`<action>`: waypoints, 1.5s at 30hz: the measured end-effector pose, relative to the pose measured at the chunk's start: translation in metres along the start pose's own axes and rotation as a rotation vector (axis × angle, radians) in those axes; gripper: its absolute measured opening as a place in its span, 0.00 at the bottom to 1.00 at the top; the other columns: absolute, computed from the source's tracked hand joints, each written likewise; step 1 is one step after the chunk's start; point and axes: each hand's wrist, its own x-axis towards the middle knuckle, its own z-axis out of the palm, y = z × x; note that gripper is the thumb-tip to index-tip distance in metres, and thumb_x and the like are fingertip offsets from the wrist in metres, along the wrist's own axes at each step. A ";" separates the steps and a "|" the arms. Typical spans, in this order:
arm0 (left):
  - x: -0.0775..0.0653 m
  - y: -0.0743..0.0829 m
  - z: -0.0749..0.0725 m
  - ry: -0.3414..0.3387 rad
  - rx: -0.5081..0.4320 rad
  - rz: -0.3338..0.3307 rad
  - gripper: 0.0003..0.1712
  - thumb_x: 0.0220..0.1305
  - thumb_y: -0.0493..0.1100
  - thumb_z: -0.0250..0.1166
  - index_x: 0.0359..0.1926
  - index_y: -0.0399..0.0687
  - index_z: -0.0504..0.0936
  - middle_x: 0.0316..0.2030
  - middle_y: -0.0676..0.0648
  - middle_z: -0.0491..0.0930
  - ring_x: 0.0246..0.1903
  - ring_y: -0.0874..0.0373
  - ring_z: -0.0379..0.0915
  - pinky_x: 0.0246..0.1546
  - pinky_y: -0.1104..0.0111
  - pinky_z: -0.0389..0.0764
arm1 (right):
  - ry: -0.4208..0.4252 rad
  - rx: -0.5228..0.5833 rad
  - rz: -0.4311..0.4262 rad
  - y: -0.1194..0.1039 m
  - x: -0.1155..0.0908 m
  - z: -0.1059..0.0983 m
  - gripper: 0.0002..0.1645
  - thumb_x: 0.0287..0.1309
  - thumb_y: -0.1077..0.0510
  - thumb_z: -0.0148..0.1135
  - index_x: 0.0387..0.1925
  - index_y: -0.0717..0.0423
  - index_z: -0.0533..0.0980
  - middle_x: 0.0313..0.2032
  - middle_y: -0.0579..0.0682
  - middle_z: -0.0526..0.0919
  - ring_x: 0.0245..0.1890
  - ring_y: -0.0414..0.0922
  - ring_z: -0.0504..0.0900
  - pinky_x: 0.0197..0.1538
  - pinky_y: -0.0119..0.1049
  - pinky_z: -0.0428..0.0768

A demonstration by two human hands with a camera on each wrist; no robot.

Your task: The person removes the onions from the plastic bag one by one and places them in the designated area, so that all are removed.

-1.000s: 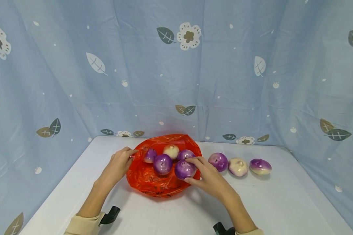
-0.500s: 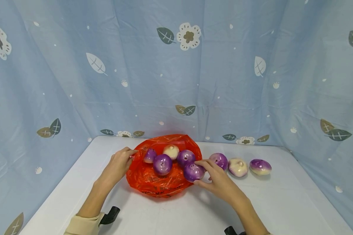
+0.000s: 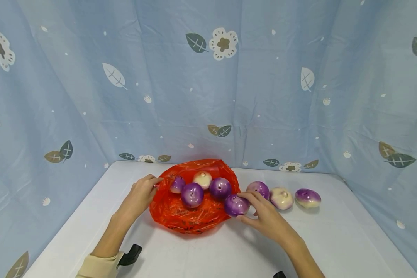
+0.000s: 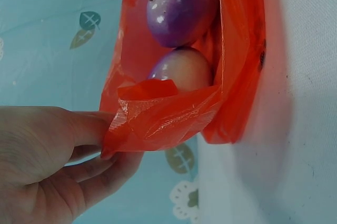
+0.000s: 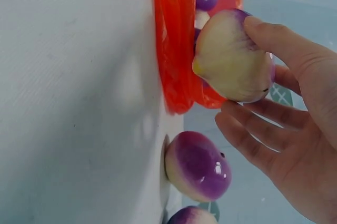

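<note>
My left hand point(image 3: 140, 195) pinches the left rim of a red plastic bag point(image 3: 185, 221), as the left wrist view also shows. The bag lies with its mouth open and holds several glossy purple and white turnips, among them a purple one point(image 3: 192, 195) at the front and a pale one point(image 3: 202, 180) at the back. Thumb and fingers of my right hand point(image 3: 265, 216) grip another turnip point(image 3: 235, 205) above the bag's right edge. In the right wrist view this held turnip point(image 5: 229, 58) shows its pale side and pointed root tip.
Three more turnips stand in a row right of the bag: a purple one point(image 3: 258, 188) partly behind my right hand, a pale one point(image 3: 282, 198) and a two-toned one point(image 3: 307, 197). A white table point(image 3: 333, 239) lies beneath, with a patterned blue curtain point(image 3: 278, 96) behind.
My right hand has carried the held turnip rightward, from over the bag's inside to its right edge, uncovering a purple turnip behind. My left hand stays on the rim.
</note>
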 end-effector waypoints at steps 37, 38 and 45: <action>0.001 0.001 0.000 0.010 0.008 0.007 0.17 0.57 0.26 0.67 0.49 0.33 0.84 0.38 0.40 0.83 0.36 0.49 0.83 0.38 0.59 0.87 | 0.036 -0.067 0.012 0.039 -0.024 -0.015 0.37 0.50 0.43 0.74 0.61 0.43 0.73 0.56 0.43 0.78 0.49 0.43 0.79 0.37 0.32 0.85; 0.000 0.001 0.000 0.010 0.007 0.006 0.17 0.57 0.26 0.67 0.49 0.33 0.84 0.38 0.40 0.83 0.37 0.49 0.83 0.38 0.58 0.87 | 0.034 -0.071 0.015 0.040 -0.025 -0.015 0.37 0.50 0.43 0.74 0.61 0.43 0.73 0.56 0.43 0.78 0.48 0.42 0.79 0.36 0.32 0.85; 0.000 0.001 0.000 0.011 0.002 0.009 0.17 0.57 0.26 0.67 0.49 0.33 0.84 0.38 0.39 0.83 0.37 0.48 0.83 0.38 0.58 0.87 | 0.005 -0.060 0.066 0.045 -0.027 -0.018 0.38 0.49 0.40 0.73 0.62 0.40 0.72 0.56 0.42 0.78 0.46 0.40 0.78 0.37 0.31 0.84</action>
